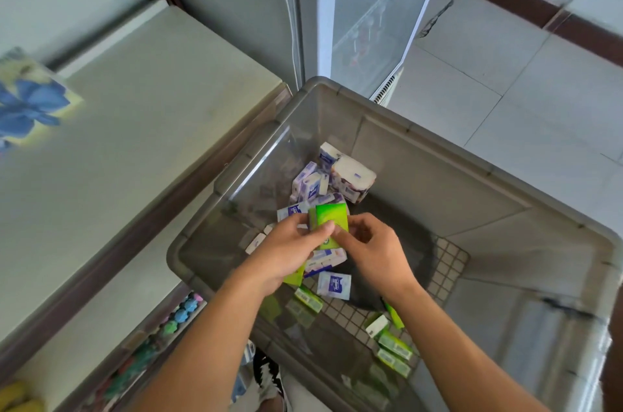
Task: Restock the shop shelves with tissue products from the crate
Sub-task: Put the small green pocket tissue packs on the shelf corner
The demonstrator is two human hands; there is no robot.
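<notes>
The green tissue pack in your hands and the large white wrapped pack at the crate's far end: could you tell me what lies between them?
In the head view, small purple-and-white tissue packs lie between the green tissue pack and the large white pack.

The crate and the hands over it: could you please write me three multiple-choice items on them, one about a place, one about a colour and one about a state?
1. Where does the large white and purple tissue pack lie?
A. At the far end of the grey crate
B. On the tiled floor
C. On the cream counter

2. What colour is the tissue pack held between the hands?
A. Red
B. Bright green
C. Black

3. How are the hands placed?
A. Both hang free outside the crate
B. Only one touches the pack
C. The left hand and right hand both hold the pack over the crate

Answers: 1 A, it lies against the far wall, beyond the small packs; 2 B, its wrapper is plainly green; 3 C, fingers of both hands curl round it.
</notes>
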